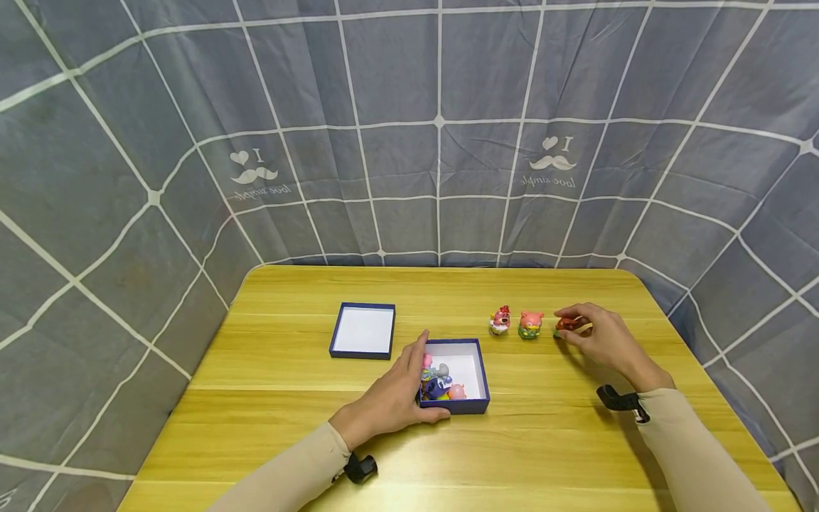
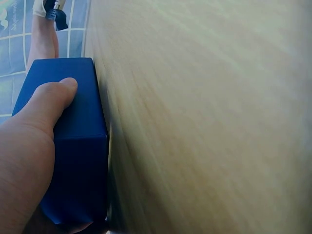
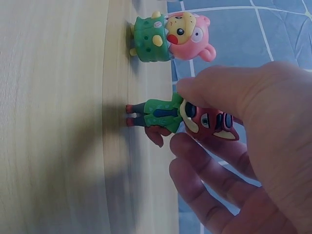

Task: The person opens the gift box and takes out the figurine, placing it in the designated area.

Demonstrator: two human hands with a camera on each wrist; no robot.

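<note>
My right hand (image 1: 604,338) pinches a fox figurine (image 3: 163,113) by its head, between thumb and fingers. The fox wears a green shirt and dark tie, and its feet are at the tabletop. Beside it stands a pink-hooded figurine (image 1: 530,326) in a green outfit. Left of that is a pink figurine (image 1: 500,321) with red on top. My left hand (image 1: 399,391) holds an open blue box (image 1: 470,407) at its left side, thumb (image 2: 68,87) along the front wall. Several small figurines lie inside, among them a grey one (image 1: 441,370) and a pink one (image 1: 457,392).
A blue-edged lid (image 1: 364,330) with a white inside lies face up, behind and left of the box. The wooden table (image 1: 281,398) meets a grey checked cloth (image 1: 397,163) at the back and sides.
</note>
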